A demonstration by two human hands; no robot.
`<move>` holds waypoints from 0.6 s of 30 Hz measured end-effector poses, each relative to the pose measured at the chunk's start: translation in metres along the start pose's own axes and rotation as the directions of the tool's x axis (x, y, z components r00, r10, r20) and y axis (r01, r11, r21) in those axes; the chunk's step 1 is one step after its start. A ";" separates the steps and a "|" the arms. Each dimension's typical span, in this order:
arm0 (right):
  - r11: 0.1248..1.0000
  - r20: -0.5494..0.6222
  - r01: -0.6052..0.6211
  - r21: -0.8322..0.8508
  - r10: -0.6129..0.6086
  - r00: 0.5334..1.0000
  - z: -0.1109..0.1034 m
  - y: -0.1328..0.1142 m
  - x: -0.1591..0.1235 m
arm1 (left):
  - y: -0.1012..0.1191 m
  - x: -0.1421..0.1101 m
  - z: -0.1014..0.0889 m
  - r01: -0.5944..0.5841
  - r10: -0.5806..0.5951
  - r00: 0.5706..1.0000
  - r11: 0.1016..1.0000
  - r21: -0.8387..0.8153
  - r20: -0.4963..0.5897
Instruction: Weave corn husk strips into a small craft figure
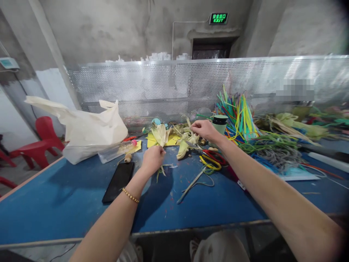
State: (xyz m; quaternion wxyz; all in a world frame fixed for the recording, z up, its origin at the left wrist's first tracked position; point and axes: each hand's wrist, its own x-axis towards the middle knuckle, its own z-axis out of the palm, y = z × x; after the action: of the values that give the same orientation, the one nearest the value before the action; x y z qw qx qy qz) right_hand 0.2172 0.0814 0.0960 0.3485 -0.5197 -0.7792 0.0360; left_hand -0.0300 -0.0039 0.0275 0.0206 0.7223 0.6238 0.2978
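My left hand point(152, 158) is closed in a fist over the blue table point(68, 203), gripping thin green-yellow husk strips point(161, 171) that trail down from it. A folded corn husk piece point(159, 134) stands just above that hand. My right hand point(203, 130) reaches further back and pinches a pale strip of corn husk point(189, 123) lifted from the husk pile point(185, 143). Scissors with red handles point(211, 153) lie just below my right wrist, beside yellow loops point(211, 163).
A black phone point(119, 181) lies left of my left arm. A white plastic bag point(87, 131) and a clear bottle point(117, 150) sit at the left. Colourful strips point(240, 116), a green cup point(219, 123) and cord bundles point(272, 149) fill the right. Red chairs point(40, 142) stand beyond the table.
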 end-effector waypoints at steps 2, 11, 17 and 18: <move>0.891 0.036 -0.091 0.445 0.084 0.996 -0.001 -0.012 -0.007 | 0.003 0.001 0.000 -0.003 -0.002 1.000 0.980 -0.201 -0.027; 0.597 0.254 -0.234 0.767 0.052 0.966 0.039 -0.066 -0.060 | 0.023 -0.008 0.002 0.148 0.067 0.979 0.417 -0.897 0.192; 0.939 -0.008 0.008 0.344 -0.005 1.000 0.022 -0.050 -0.024 | -0.005 0.009 -0.012 0.127 -0.204 0.977 0.321 -0.938 0.062; 0.989 -0.076 0.045 0.139 -0.035 0.997 0.017 -0.042 -0.017 | -0.012 0.012 -0.015 0.133 -0.273 0.961 0.288 -0.948 0.052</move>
State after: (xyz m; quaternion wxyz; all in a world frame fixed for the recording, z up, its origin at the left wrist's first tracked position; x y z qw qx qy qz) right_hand 0.1778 0.0532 0.0924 0.4132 -0.4790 -0.7718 0.0648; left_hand -0.0466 0.0046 0.0395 0.4381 0.4690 0.4184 0.6427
